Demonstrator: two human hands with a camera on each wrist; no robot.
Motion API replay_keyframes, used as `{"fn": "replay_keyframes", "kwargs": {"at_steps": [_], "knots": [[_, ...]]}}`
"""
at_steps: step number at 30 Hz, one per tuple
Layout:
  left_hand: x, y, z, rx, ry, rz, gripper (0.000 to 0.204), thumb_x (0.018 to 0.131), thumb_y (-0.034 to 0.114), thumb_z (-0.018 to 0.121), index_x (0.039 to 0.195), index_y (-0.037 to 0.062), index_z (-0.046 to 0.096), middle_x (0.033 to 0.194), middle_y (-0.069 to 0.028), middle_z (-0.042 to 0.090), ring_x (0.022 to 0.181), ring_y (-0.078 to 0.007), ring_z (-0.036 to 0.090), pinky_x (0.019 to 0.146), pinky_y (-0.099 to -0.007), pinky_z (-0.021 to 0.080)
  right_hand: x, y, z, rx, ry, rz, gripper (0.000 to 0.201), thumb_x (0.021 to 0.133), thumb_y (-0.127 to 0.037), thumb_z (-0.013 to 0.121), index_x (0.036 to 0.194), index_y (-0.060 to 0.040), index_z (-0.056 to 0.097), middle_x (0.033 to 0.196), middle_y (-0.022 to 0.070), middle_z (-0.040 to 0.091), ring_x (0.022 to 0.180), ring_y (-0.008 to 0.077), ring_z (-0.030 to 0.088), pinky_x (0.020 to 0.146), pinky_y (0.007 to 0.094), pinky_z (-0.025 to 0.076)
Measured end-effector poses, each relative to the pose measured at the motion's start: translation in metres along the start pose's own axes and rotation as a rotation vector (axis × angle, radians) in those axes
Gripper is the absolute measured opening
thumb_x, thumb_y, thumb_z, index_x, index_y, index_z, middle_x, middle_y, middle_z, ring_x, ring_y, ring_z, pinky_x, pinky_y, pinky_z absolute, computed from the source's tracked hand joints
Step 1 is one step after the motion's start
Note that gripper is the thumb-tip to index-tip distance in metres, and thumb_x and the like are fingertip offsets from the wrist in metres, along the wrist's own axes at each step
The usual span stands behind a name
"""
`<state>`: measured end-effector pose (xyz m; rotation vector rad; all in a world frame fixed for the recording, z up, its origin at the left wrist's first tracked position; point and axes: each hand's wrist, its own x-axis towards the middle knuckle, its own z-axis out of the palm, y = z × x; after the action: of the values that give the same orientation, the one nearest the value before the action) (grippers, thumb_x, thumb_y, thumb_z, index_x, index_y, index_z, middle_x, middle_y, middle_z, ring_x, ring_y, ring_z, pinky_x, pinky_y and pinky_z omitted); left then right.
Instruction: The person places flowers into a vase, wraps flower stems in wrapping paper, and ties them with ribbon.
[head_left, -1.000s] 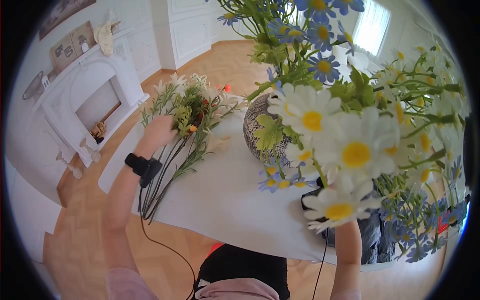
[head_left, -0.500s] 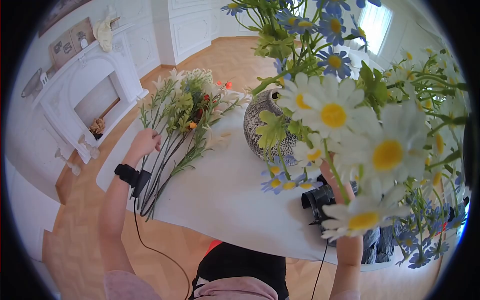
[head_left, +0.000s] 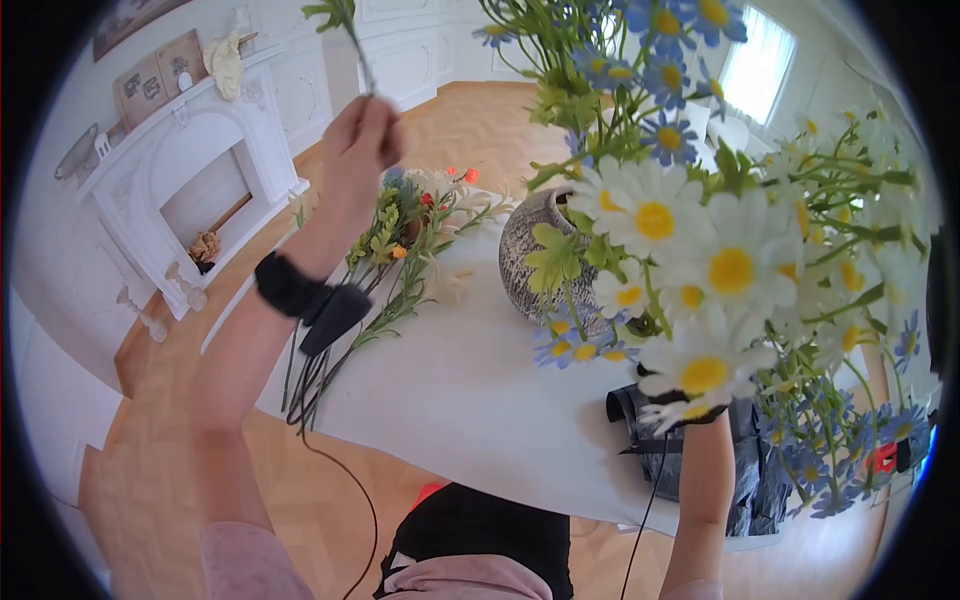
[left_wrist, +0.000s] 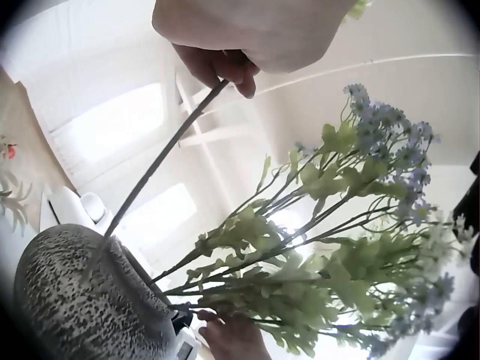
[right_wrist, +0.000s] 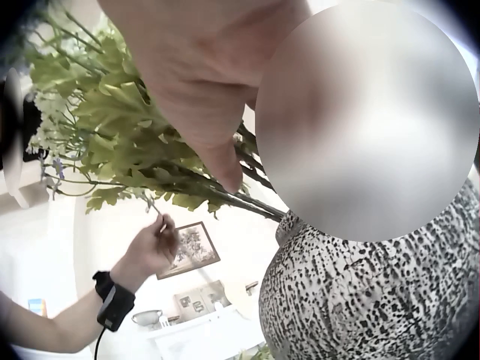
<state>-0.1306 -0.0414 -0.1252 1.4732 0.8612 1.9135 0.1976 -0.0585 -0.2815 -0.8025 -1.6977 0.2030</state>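
Raised over the left side of the table, my left hand pinches a single dark flower stem. Green leaves show at its upper end in the head view, and its bare lower end overlaps the speckled round vase in the left wrist view. Blue and white daisies stand in the vase and spread to the right. At the vase's mouth my right hand holds their stems, a finger lying along them. Blossoms hide most of this hand in the head view.
More cut flowers lie on the left of the white table, stems toward me. Black wrapping material lies at the right front. A thin cable hangs from my left wrist. A white fireplace stands beyond the table.
My left hand has drawn back along the lying flowers, then risen with one stem in it. My right hand stays by the vase among the daisies.
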Motion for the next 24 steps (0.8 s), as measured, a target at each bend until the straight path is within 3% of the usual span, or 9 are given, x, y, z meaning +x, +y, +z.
{"fn": "replay_keyframes", "kwargs": {"at_steps": [3,8,9,10,15,20,21,23,24], "knots": [[0.029,0.005,0.043,-0.018,-0.037,0.136,0.02,0.089,0.019,0.041,0.08,0.0027,0.048,0.069,-0.0041,0.056,0.058,-0.0078,0.051,0.058,-0.0198,0.045,0.023,-0.004,-0.005,0.019,0.0,-0.039,0.022,0.079,-0.019,0.055,0.094,-0.003,0.055,0.087,0.0125,0.057,0.074,0.0257,0.055,0.062,0.0357,0.044],[0.027,-0.002,0.09,0.326,-0.008,0.453,0.022,0.087,0.017,0.044,0.078,-0.0018,0.05,0.064,-0.0073,0.057,0.055,-0.0115,0.052,0.051,-0.0263,0.043,0.063,-0.013,-0.007,0.066,-0.004,-0.107,0.022,0.079,-0.019,0.055,0.094,-0.0029,0.055,0.087,0.0123,0.057,0.074,0.0254,0.055,0.062,0.0352,0.044],[0.014,-0.002,0.092,0.344,-0.06,0.303,0.019,0.083,0.015,0.049,0.078,-0.0032,0.051,0.062,-0.012,0.056,0.056,-0.0158,0.053,0.051,-0.0295,0.041,0.07,-0.015,-0.006,0.082,-0.008,-0.119,0.022,0.079,-0.019,0.055,0.094,-0.0029,0.055,0.087,0.0122,0.057,0.074,0.0253,0.055,0.062,0.0352,0.044],[0.019,-0.029,0.087,0.221,-0.281,0.28,0.013,0.08,0.012,0.049,0.081,-0.0016,0.052,0.063,-0.0152,0.055,0.057,-0.0233,0.055,0.052,-0.0321,0.041,0.075,-0.017,-0.004,0.099,-0.012,-0.124,0.022,0.079,-0.019,0.055,0.094,-0.0029,0.055,0.087,0.0122,0.057,0.074,0.0253,0.055,0.062,0.0351,0.044],[-0.024,-0.104,0.112,0.717,-0.34,0.507,0.022,0.066,0.016,0.056,0.085,0.0039,0.055,0.065,-0.0133,0.055,0.063,-0.0332,0.054,0.058,-0.0416,0.042,0.077,-0.019,-0.009,0.139,-0.004,-0.093,0.022,0.079,-0.019,0.055,0.094,-0.0028,0.055,0.087,0.012,0.057,0.074,0.0249,0.055,0.061,0.0347,0.044],[-0.028,-0.101,0.123,0.596,-0.411,0.136,0.024,0.061,0.017,0.056,0.084,0.0092,0.058,0.077,-0.0148,0.055,0.067,-0.0332,0.054,0.06,-0.039,0.043,0.075,-0.02,-0.017,0.169,0.003,-0.046,0.022,0.079,-0.019,0.055,0.094,-0.0027,0.054,0.087,0.0118,0.057,0.074,0.0246,0.055,0.061,0.0342,0.044],[-0.024,-0.102,0.122,0.593,-0.418,0.137,0.024,0.061,0.017,0.056,0.084,0.0092,0.058,0.077,-0.0148,0.055,0.067,-0.0332,0.054,0.06,-0.039,0.043,0.075,-0.02,-0.019,0.176,0.007,-0.037,0.022,0.079,-0.019,0.055,0.094,-0.0027,0.054,0.087,0.0117,0.057,0.074,0.0245,0.055,0.061,0.0341,0.044],[-0.017,-0.101,0.119,0.806,-0.744,0.756,0.024,0.063,0.017,0.055,0.084,0.0079,0.058,0.08,-0.0116,0.056,0.072,-0.0305,0.054,0.067,-0.0376,0.041,0.075,-0.021,-0.023,0.188,0.016,-0.022,0.022,0.079,-0.019,0.054,0.094,-0.0027,0.054,0.087,0.0116,0.057,0.074,0.0244,0.055,0.061,0.034,0.044],[-0.018,-0.102,0.128,0.793,-0.82,0.499,0.023,0.064,0.017,0.056,0.085,0.0084,0.058,0.084,-0.0077,0.057,0.079,-0.0267,0.053,0.073,-0.0368,0.039,0.075,-0.021,-0.025,0.195,0.02,-0.015,0.022,0.079,-0.019,0.054,0.094,-0.0027,0.054,0.087,0.0116,0.057,0.074,0.0243,0.055,0.061,0.0339,0.044]]}}
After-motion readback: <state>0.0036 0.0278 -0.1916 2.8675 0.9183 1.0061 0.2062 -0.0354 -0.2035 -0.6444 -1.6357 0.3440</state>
